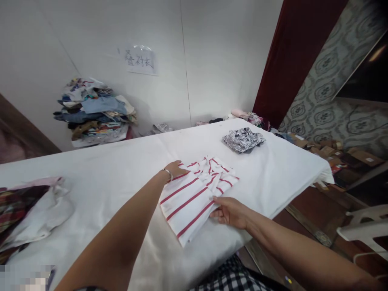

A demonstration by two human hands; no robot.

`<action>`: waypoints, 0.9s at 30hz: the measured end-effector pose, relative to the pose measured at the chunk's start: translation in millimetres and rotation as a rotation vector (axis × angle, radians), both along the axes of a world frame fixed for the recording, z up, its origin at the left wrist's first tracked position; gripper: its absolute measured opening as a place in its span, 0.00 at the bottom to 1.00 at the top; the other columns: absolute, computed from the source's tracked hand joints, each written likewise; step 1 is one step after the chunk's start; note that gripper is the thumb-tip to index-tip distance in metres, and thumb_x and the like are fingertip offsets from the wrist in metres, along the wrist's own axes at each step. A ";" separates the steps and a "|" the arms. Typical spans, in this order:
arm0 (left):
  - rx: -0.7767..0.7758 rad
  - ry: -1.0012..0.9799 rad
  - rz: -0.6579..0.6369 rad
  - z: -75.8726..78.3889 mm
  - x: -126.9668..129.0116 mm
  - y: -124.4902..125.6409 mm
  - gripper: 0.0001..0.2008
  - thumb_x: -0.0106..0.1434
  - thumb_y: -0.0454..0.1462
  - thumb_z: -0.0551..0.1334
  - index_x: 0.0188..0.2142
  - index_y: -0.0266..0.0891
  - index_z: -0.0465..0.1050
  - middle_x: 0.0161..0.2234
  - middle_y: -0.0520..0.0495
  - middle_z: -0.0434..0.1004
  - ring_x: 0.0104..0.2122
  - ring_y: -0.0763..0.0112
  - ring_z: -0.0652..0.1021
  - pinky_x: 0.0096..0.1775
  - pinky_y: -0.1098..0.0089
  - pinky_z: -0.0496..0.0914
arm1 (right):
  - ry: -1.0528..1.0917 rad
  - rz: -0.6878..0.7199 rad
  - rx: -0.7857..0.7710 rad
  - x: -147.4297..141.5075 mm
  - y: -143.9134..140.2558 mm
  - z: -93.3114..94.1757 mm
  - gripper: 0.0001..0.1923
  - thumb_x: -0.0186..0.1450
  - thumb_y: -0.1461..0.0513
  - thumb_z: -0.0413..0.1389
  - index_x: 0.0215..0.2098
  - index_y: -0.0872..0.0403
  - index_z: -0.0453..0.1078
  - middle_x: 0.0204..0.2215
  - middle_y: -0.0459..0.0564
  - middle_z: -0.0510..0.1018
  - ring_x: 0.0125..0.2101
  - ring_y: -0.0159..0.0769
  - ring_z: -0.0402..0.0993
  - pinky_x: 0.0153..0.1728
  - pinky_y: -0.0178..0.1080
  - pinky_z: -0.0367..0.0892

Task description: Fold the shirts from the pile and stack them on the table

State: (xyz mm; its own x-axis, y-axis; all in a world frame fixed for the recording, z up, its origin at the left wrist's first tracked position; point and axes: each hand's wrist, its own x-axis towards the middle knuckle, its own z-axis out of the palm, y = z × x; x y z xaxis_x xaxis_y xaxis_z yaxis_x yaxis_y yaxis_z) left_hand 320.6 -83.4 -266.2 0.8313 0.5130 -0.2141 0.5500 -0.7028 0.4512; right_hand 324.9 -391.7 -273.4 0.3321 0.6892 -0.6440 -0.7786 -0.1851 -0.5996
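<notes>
A person leans over a white-covered table (121,169) at the centre of the frame, folding a white shirt with red stripes (194,198) that lies flat just below the middle of the picture. The left hand (174,169), a bracelet at its wrist, rests palm-down on the shirt's upper left edge; its fingers are partly tucked behind the cloth, so whether they are spread cannot be told. The right hand (228,211), at the lower right of the garment, has its fingers close together and curled around the shirt's right edge, thumb on top. Folding of this sort seems to go best with one hand pinning the cloth while the other draws the edge over evenly, so that the stripes line up and no crease is trapped. One striped shirt is in hand; one folded grey patterned garment (243,140) sits apart toward the upper right of the table; one tall stack of mixed clothes (95,111) stands against the wall at upper left, beneath one paper sign (140,60); one loose heap of clothes (27,214) lies at the left edge.
</notes>
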 end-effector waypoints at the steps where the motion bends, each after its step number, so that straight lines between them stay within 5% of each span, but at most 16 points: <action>1: -0.024 0.011 0.002 1.2 4.2 1.9 0.42 0.47 0.54 0.67 0.60 0.40 0.67 0.60 0.37 0.70 0.57 0.45 0.73 0.53 0.58 0.69 | -0.007 -0.002 -0.006 -2.4 3.8 -3.0 0.14 0.60 0.55 0.64 0.38 0.57 0.72 0.28 0.48 0.79 0.23 0.28 0.74 0.18 0.28 0.62; 5: -0.145 0.024 0.012 11.1 11.0 4.2 0.36 0.47 0.50 0.69 0.56 0.41 0.72 0.58 0.38 0.73 0.55 0.45 0.75 0.50 0.58 0.72 | -0.161 -0.059 0.023 -9.0 13.1 -17.2 0.15 0.53 0.57 0.68 0.27 0.55 0.68 0.17 0.40 0.70 0.15 0.23 0.61 0.15 0.28 0.52; 8: -0.237 -0.034 0.007 26.6 5.0 6.8 0.34 0.50 0.47 0.67 0.57 0.41 0.70 0.55 0.39 0.75 0.51 0.52 0.77 0.47 0.62 0.73 | -0.355 -0.120 0.015 -1.5 14.5 -14.8 0.18 0.49 0.56 0.69 0.23 0.54 0.64 0.16 0.40 0.69 0.17 0.25 0.62 0.17 0.29 0.52; 12: -0.481 -0.352 0.038 70.2 -14.9 22.5 0.41 0.49 0.46 0.68 0.62 0.39 0.63 0.51 0.39 0.78 0.44 0.60 0.80 0.45 0.65 0.74 | -0.592 -0.147 0.060 36.7 25.3 29.2 0.16 0.47 0.56 0.68 0.27 0.56 0.71 0.25 0.47 0.78 0.28 0.33 0.73 0.32 0.35 0.67; 15: -0.638 -0.752 0.083 116.9 -42.5 33.7 0.47 0.41 0.42 0.73 0.61 0.35 0.64 0.42 0.43 0.80 0.37 0.64 0.79 0.44 0.63 0.74 | -0.806 -0.213 0.194 72.1 44.9 78.7 0.18 0.46 0.59 0.67 0.34 0.56 0.74 0.30 0.46 0.80 0.35 0.37 0.75 0.43 0.40 0.67; 17: -0.541 -0.892 0.078 141.7 -70.9 31.6 0.46 0.40 0.41 0.74 0.60 0.37 0.66 0.37 0.47 0.78 0.34 0.67 0.78 0.42 0.64 0.74 | -0.995 -0.241 0.249 86.8 56.9 102.4 0.17 0.48 0.58 0.65 0.36 0.55 0.75 0.32 0.45 0.80 0.38 0.38 0.74 0.45 0.41 0.66; 19: -0.314 -0.923 0.072 148.4 -106.9 18.8 0.43 0.42 0.42 0.73 0.60 0.40 0.67 0.37 0.49 0.77 0.33 0.68 0.77 0.42 0.64 0.74 | -1.144 -0.238 0.266 89.7 62.4 107.7 0.16 0.52 0.57 0.63 0.38 0.54 0.76 0.34 0.45 0.80 0.42 0.40 0.74 0.47 0.43 0.66; 21: -0.076 -0.856 0.070 130.3 -147.2 -3.1 0.40 0.47 0.44 0.71 0.60 0.43 0.66 0.40 0.49 0.78 0.37 0.65 0.78 0.46 0.63 0.73 | -1.227 -0.188 0.243 81.3 59.1 91.4 0.15 0.54 0.57 0.62 0.39 0.53 0.77 0.37 0.46 0.81 0.45 0.43 0.74 0.49 0.44 0.65; 23: 0.043 -0.738 0.052 90.8 -186.9 -30.2 0.34 0.52 0.44 0.67 0.59 0.43 0.67 0.46 0.47 0.78 0.43 0.62 0.78 0.50 0.62 0.72 | -1.267 -0.065 0.212 65.4 47.2 59.0 0.15 0.55 0.58 0.62 0.40 0.51 0.78 0.41 0.47 0.81 0.48 0.46 0.73 0.52 0.46 0.65; 27: -0.029 -0.465 0.038 3.8 -247.4 -81.9 0.28 0.54 0.39 0.62 0.56 0.43 0.70 0.49 0.44 0.78 0.48 0.60 0.77 0.53 0.61 0.70 | -1.321 0.343 0.220 31.5 12.6 -5.5 0.07 0.58 0.61 0.59 0.32 0.47 0.80 0.44 0.48 0.81 0.52 0.48 0.71 0.56 0.48 0.62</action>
State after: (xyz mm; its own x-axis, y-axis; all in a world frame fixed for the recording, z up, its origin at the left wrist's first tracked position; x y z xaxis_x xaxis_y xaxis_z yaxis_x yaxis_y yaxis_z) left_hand 73.2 -165.4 -262.3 0.8234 0.5439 0.1619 0.3096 -0.6697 0.6750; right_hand 356.4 -379.0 -278.9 0.3999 0.9050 0.1449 0.4500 -0.0561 -0.8912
